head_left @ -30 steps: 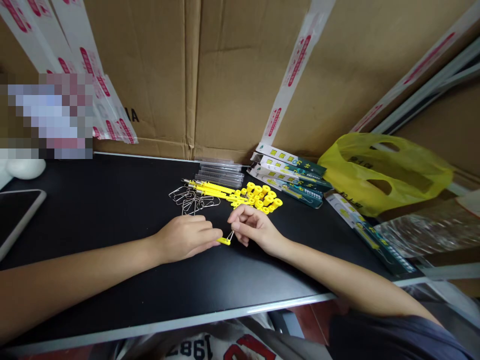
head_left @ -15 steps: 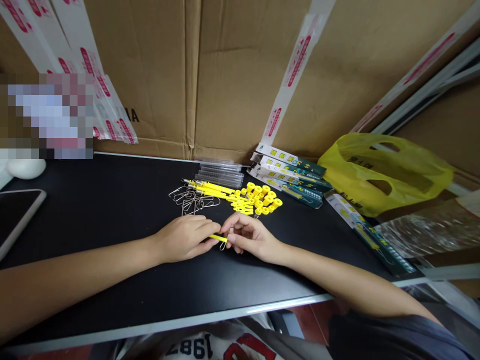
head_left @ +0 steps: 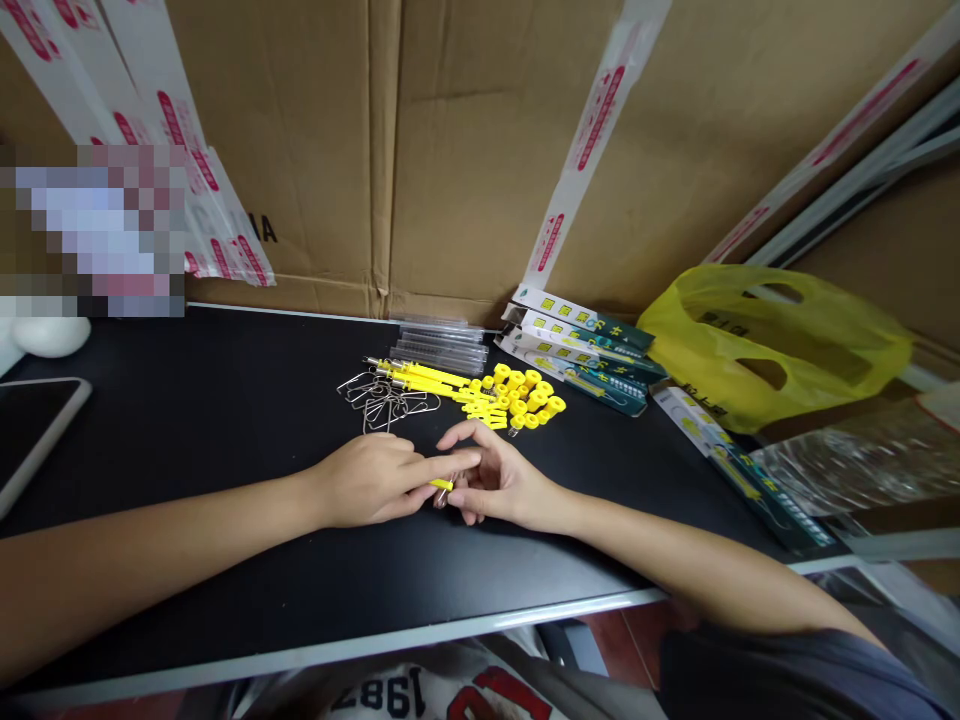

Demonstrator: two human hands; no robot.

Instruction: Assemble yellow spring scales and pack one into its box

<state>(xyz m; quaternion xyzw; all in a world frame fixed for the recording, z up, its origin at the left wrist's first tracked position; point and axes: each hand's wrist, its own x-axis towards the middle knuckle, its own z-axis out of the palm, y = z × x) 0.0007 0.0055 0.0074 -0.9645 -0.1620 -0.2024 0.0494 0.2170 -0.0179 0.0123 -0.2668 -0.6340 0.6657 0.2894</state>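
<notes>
My left hand (head_left: pixel 375 480) is closed on a thin yellow plastic rod (head_left: pixel 442 485), its index finger stretched toward my right palm. My right hand (head_left: pixel 506 482) curls around the rod's end, with a metal wire hook (head_left: pixel 441 499) at its thumb and lower fingers; its index finger is lifted. The hook meets the rod's tip, but the exact join is partly hidden by fingers. Just beyond my hands lie a tangle of wire hooks (head_left: pixel 390 402), yellow rods with metal ends (head_left: pixel 427 377), yellow caps (head_left: pixel 534 400) and flat yellow pieces (head_left: pixel 486 412).
Clear plastic tubes (head_left: pixel 439 347) lie behind the parts. Printed boxes (head_left: pixel 581 345) are stacked at the back right, with another box (head_left: pixel 739 470) nearer. A yellow bag (head_left: pixel 780 340) and clear bottle (head_left: pixel 862 455) stand right. A phone-like device (head_left: pixel 37 430) lies left.
My left index finger has stretched out toward my right palm. The right index finger has lifted, and the hook has tilted and slid slightly left and down at the rod's end.
</notes>
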